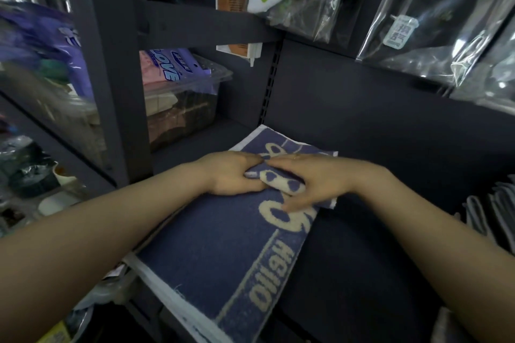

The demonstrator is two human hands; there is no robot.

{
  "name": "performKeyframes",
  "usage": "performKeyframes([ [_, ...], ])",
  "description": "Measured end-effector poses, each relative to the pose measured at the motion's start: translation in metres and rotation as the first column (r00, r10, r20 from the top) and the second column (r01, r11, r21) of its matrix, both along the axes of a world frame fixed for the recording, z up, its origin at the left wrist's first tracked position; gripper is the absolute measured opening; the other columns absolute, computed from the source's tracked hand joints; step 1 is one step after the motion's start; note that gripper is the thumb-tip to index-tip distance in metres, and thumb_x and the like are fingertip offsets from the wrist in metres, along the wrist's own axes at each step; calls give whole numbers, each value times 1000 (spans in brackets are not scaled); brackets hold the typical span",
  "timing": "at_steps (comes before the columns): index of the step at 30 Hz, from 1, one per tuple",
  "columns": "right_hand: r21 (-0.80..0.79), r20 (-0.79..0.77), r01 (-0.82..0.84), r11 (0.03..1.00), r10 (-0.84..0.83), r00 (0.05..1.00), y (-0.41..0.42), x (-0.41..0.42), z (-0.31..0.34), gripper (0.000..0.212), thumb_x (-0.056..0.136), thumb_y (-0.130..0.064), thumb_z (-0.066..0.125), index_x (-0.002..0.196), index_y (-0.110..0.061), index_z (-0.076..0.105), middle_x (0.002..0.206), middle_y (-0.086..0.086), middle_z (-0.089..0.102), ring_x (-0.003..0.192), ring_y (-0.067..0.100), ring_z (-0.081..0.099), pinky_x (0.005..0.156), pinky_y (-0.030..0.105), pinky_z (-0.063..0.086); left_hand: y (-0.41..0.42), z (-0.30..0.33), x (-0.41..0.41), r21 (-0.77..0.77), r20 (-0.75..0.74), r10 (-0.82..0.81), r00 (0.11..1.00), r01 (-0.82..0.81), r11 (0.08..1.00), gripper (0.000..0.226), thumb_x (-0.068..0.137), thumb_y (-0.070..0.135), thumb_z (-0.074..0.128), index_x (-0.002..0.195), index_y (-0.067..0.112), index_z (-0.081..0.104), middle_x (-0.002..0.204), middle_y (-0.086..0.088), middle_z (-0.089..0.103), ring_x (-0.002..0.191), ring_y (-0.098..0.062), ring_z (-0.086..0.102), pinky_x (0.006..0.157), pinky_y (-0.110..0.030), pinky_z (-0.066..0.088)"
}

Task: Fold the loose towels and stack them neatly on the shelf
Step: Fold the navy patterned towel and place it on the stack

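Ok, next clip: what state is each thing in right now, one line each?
towel: partly folded, lying on the shelf, near end hanging over the front edge
left hand: grips a fold of the towel
right hand: grips the same fold, thumb on the cloth
shelf: dark, holds the towel
clear box: closed, full of folded cloth

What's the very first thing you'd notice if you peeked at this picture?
The big blue towel with cream letters, spread on the dark shelf in the middle. The left hand and right hand meet on it, fingers gripping a raised fold of the cloth. Shiny plastic bags hang at the upper right, and a clear bin sits at the back left.
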State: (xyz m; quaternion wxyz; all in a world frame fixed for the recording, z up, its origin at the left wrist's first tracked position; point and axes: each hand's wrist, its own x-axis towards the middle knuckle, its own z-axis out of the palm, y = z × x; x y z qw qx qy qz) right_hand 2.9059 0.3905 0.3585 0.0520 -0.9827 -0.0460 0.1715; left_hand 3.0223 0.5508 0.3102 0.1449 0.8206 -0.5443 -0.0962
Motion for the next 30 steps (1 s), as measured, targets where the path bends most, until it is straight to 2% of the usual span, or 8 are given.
performKeyframes([
  [3, -129, 163, 75, 989, -54, 985, 4, 3, 11, 45, 74, -19, 58, 115, -36, 51, 112, -5, 57, 106, 18, 55, 80, 37, 49, 3, -3, -1, -130, 99, 107, 989, -94, 987, 48, 89, 58, 37, 113, 23, 60, 115, -3, 63, 103, -22, 58, 83, -36, 47],
  [5, -176, 407, 178, 968, -93, 909, -3, 10, 21, 11, 76, -19, 54, 85, -27, 54, 84, -2, 55, 88, 26, 58, 61, 32, 42, 5, -4, 1, -233, 145, 220, 965, -183, 955, 47, 90, 55, 37, 96, 14, 61, 97, -9, 66, 88, -28, 60, 68, -35, 45],
  [7, -103, 539, 222, 969, -133, 832, -11, 22, 26, 8, 78, -18, 53, 84, -20, 58, 79, -1, 55, 83, 27, 57, 59, 32, 41, 7, -5, 2, -282, 163, 292, 942, -239, 929, 33, 92, 46, 45, 91, 13, 51, 97, -14, 65, 87, -31, 59, 61, -32, 39],
  [10, 84, 503, 221, 972, -233, 832, -18, 39, 21, 13, 78, -14, 55, 88, -13, 64, 85, 8, 64, 83, 29, 59, 70, 42, 51, 5, -8, 1, -256, 194, 311, 931, -258, 932, 33, 89, 44, 52, 98, 13, 48, 106, -13, 60, 94, -31, 56, 65, -33, 38],
  [14, 256, 581, 303, 918, -397, 711, -22, 49, 8, 8, 84, -22, 59, 89, -16, 59, 92, 10, 64, 82, 27, 58, 67, 36, 48, 0, -5, 5, -148, 192, 390, 901, -366, 919, 53, 81, 53, 59, 108, 10, 46, 113, -14, 56, 102, -32, 53, 69, -34, 38],
  [21, 382, 285, 313, 870, -433, 855, -28, 34, -3, 27, 86, -15, 50, 59, -21, 49, 65, -6, 52, 65, 11, 47, 57, 26, 34, -8, 6, 10, -18, 21, 473, 881, -473, 881, 73, 73, 51, 70, 125, 11, 40, 126, -11, 49, 117, -32, 42, 89, -40, 39],
  [26, 215, 453, 208, 954, -286, 845, -31, 28, -4, 8, 78, -7, 54, 82, -4, 60, 84, 2, 55, 81, 20, 53, 66, 29, 39, -14, 3, 2, -84, 133, 478, 868, -471, 878, 65, 75, 45, 70, 124, 12, 43, 125, -10, 46, 117, -31, 38, 89, -38, 35],
  [30, 161, 546, 113, 980, -184, 818, -26, 26, -3, 59, 74, -3, 54, 130, -17, 44, 134, 6, 44, 124, 24, 41, 100, 36, 38, -17, 5, -9, -157, 186, 462, 867, -438, 885, 42, 82, 32, 64, 115, 13, 46, 120, -8, 52, 113, -29, 40, 82, -36, 29],
])
